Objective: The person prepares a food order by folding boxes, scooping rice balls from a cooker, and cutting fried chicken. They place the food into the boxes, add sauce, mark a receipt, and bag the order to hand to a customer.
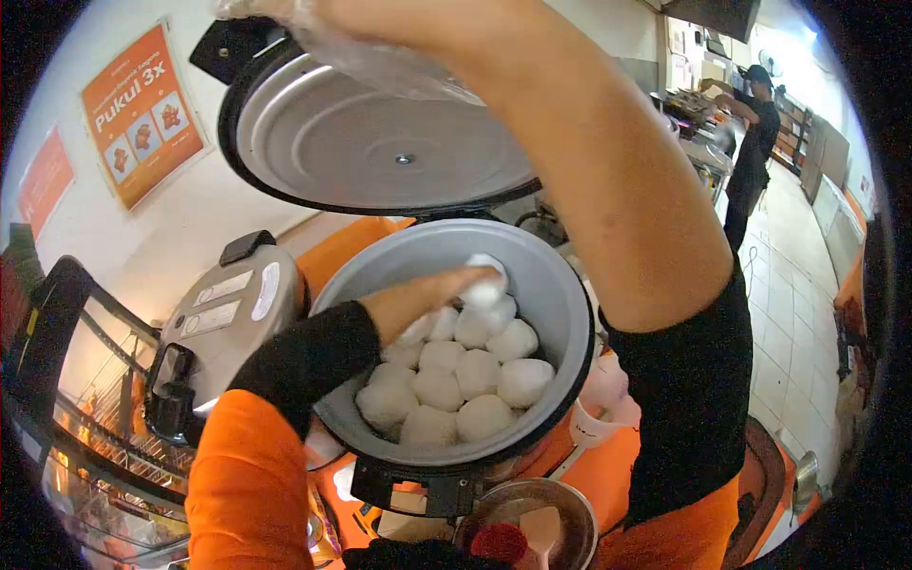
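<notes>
right forearm [589, 161] crosses above; left hand [464, 283], nearer, within pot [566, 328]; white balls [477, 373] lie mostly camera-side; left-hand closure: blurred, cannot tell.

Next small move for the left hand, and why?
Probably ease the left hand back over the rim before the lid moves: it's reaching into the pot at a white bundle, while the lid stands open above with the right hand up by its top edge. Blur hides its grip.
</notes>
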`<action>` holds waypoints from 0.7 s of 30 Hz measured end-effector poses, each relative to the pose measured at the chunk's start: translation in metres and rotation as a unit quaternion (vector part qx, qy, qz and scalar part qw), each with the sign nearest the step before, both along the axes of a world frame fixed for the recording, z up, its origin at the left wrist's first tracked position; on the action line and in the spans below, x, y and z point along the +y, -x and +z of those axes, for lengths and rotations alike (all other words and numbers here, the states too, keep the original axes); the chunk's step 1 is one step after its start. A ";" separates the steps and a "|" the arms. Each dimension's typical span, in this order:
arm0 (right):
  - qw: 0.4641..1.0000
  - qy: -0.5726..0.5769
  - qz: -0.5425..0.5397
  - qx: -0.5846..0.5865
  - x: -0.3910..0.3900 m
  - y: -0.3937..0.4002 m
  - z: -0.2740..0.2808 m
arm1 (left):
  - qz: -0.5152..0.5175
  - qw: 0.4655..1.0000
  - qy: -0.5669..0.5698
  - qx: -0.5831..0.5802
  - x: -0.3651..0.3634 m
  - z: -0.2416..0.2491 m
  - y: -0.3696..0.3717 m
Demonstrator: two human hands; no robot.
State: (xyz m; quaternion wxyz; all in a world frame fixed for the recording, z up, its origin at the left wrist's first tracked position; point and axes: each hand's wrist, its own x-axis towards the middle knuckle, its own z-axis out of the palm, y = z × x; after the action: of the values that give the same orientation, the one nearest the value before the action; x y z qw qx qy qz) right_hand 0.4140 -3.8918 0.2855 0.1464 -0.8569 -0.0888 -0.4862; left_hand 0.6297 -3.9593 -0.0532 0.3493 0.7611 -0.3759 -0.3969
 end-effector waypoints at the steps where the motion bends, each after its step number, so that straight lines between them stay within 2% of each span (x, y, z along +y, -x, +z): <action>1: 1.000 0.001 0.000 -0.008 0.002 -0.001 0.002 | 0.005 0.998 -0.016 -0.063 0.007 0.012 0.044; 3: 1.000 0.001 -0.007 -0.021 0.006 -0.004 0.002 | -0.014 0.996 -0.059 -0.070 0.009 0.029 0.065; 5: 0.999 -0.004 -0.013 -0.036 0.012 -0.004 0.006 | -0.064 0.991 -0.116 0.034 0.005 0.037 0.038; 7: 0.999 -0.021 -0.019 -0.046 0.022 -0.003 0.015 | -0.120 0.989 -0.073 0.044 -0.013 0.012 0.028; 8: 0.999 -0.046 -0.005 -0.029 0.025 -0.001 0.019 | -0.148 0.984 -0.044 0.087 -0.005 0.022 0.034; 9: 0.993 -0.095 0.052 0.041 0.031 0.006 0.025 | -0.171 0.977 -0.011 0.128 0.017 0.044 0.047; 10: 0.978 -0.148 0.098 0.108 0.036 0.014 0.031 | -0.148 0.970 0.023 0.193 0.057 0.087 0.078; 11: 0.982 -0.118 0.100 0.109 0.035 0.019 0.032 | -0.182 0.964 0.069 0.182 0.074 0.103 0.088; 12: 0.988 -0.066 0.095 0.101 0.035 0.025 0.033 | -0.289 0.944 0.139 0.082 0.069 0.095 0.083; 13: 0.992 -0.015 0.085 0.092 0.029 0.031 0.034 | -0.412 0.879 0.239 -0.034 0.066 0.082 0.074; 14: 0.994 0.047 0.066 0.076 0.020 0.035 0.034 | -0.477 0.823 0.302 -0.069 0.079 0.079 0.078; 15: 0.990 0.122 0.034 0.054 0.009 0.037 0.037 | -0.481 0.819 0.310 -0.050 0.085 0.078 0.089; 16: 0.978 0.206 -0.014 0.029 -0.005 0.037 0.037 | -0.437 0.854 0.283 -0.010 0.106 0.087 0.102; 19: 0.861 0.481 -0.143 -0.077 -0.037 0.015 0.052 | -0.323 0.906 0.262 0.081 0.161 0.106 0.122; 21: 0.796 0.563 -0.169 -0.146 -0.045 -0.004 0.043 | -0.259 0.920 0.274 0.105 0.203 0.116 0.121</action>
State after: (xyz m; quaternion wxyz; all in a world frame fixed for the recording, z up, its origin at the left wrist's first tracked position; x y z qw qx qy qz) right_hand 0.4182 -3.9369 0.3282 -0.4609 -0.7083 -0.2204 -0.4872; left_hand 0.5092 -3.7558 0.0631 0.4669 0.4653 -0.6153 -0.4325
